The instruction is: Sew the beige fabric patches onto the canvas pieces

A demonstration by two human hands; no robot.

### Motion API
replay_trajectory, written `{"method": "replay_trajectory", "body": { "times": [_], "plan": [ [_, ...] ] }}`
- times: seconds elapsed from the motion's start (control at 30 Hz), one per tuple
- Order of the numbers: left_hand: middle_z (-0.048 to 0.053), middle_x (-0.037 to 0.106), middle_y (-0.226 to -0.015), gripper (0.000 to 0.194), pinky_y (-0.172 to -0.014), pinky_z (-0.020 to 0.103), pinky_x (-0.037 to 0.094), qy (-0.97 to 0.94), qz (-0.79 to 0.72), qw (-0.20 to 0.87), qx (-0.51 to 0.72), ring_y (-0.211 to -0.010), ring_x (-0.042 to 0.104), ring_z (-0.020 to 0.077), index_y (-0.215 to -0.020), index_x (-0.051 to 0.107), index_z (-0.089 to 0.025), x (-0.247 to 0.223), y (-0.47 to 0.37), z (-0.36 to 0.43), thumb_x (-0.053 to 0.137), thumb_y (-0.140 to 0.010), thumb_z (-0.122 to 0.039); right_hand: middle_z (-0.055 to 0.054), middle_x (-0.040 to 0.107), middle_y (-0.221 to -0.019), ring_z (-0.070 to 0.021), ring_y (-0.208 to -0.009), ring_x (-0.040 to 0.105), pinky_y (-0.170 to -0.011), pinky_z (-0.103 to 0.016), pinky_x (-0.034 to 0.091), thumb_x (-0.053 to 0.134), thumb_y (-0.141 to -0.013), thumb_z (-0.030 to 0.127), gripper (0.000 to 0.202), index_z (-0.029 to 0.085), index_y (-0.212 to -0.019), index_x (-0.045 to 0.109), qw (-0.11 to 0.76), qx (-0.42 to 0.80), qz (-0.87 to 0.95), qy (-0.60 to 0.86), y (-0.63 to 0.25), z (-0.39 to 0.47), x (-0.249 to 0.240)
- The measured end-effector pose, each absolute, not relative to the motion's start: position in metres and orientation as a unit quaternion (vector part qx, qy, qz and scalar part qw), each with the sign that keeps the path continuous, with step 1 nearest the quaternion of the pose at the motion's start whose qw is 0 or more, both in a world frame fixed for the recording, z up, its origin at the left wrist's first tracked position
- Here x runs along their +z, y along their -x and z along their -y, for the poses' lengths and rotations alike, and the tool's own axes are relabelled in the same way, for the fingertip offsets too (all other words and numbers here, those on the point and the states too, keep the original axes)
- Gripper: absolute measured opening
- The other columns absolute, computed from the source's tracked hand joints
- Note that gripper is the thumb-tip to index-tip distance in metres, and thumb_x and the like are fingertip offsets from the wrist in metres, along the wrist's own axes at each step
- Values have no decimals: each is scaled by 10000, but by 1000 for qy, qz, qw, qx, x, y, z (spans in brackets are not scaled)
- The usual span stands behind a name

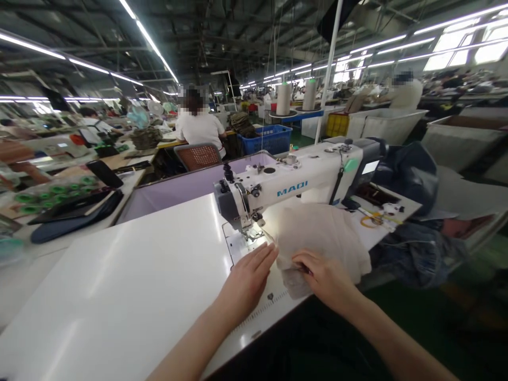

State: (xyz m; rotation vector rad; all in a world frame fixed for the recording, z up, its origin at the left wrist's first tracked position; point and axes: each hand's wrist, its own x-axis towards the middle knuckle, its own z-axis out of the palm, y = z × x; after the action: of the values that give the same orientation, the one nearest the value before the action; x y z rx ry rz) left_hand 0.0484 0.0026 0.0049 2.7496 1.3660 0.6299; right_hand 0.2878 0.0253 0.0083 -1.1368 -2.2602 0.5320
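A sewing machine stands on the white table, its lamp lit over the needle area. Bunched beige fabric lies under and in front of the machine arm, to the right of the needle. My left hand rests just in front of the presser foot, fingers stretched out flat and together at the fabric's left edge. With curled fingers, my right hand grips the near part of the fabric; its fingertips are partly hidden in the folds.
Yellow-handled scissors lie on the table right of the machine. Denim garments hang beyond that edge. A lilac bin stands behind the table, with a seated person past it. Two thread cones stand above the machine.
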Motion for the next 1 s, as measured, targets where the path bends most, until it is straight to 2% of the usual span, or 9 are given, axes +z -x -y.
{"method": "replay_trajectory", "body": {
  "times": [0.2,0.3,0.4,0.47,0.53,0.67,0.77,0.9,1.0],
  "plan": [
    [99,737,-1220,306,-1061,442,535,-897,-341,83,267,-1223,647,230,-1201,701,-201,15,-64,-30,454,-1020,-186,-50,737,-1038,-197,-950,701,-843,-299,547,471,-901,79,242,218,-979,652,277,223,833,425,-291,-28,6],
    [82,752,-1169,246,-1023,406,555,-866,-369,151,301,-1139,680,218,-1043,748,-205,17,-70,-42,504,-1006,-209,-78,735,-1076,-219,-936,710,-824,-318,568,521,-967,233,157,213,-1022,667,333,199,813,434,-296,-25,6],
    [87,755,-1139,241,-1002,405,567,-814,-420,188,355,-1088,695,217,-987,737,-202,24,-74,-42,508,-1017,-269,-132,711,-1190,-253,-918,719,-800,-355,591,659,-915,395,344,183,-1186,649,351,116,811,453,-304,-18,12],
    [98,733,-1187,270,-1009,386,565,-794,-435,194,379,-1113,685,205,-1101,696,-195,32,-71,-30,446,-1044,-279,-146,697,-1243,-263,-939,722,-814,-369,594,653,-911,343,372,179,-1243,631,323,68,827,455,-309,-13,18],
    [102,703,-1253,305,-1009,356,567,-800,-436,186,369,-1146,674,192,-1258,616,-201,40,-59,-8,393,-1059,-260,-129,707,-1239,-252,-955,725,-831,-361,589,580,-907,198,316,190,-1216,649,290,54,845,446,-313,-9,24],
    [79,680,-1326,295,-1008,335,572,-842,-455,116,266,-1188,668,217,-1274,615,-278,38,-14,53,507,-1002,-245,-60,727,-1219,-206,-1001,719,-876,-299,557,516,-796,17,387,225,-1065,700,232,148,882,383,-306,-3,24],
    [84,608,-1440,584,-1001,347,584,-845,-491,70,200,-1231,651,250,-1475,485,-324,23,21,93,594,-912,-215,-34,714,-1259,-189,-1022,711,-904,-273,529,543,-801,27,319,231,-982,710,180,229,902,317,-285,1,13],
    [85,712,-1277,339,-931,296,601,-841,-495,89,200,-1108,705,236,-1181,693,-307,13,45,121,606,-877,-183,-36,683,-1327,-208,-1062,698,-915,-277,509,601,-808,102,232,220,-972,717,143,290,912,253,-258,2,-1],
    [84,734,-1231,257,-1009,348,557,-813,-535,96,208,-1139,688,260,-1085,730,-278,16,51,124,584,-882,-216,-39,712,-1265,-212,-1028,705,-876,-266,501,603,-780,109,238,209,-957,726,155,337,900,229,-250,-6,1]
  ]
}}
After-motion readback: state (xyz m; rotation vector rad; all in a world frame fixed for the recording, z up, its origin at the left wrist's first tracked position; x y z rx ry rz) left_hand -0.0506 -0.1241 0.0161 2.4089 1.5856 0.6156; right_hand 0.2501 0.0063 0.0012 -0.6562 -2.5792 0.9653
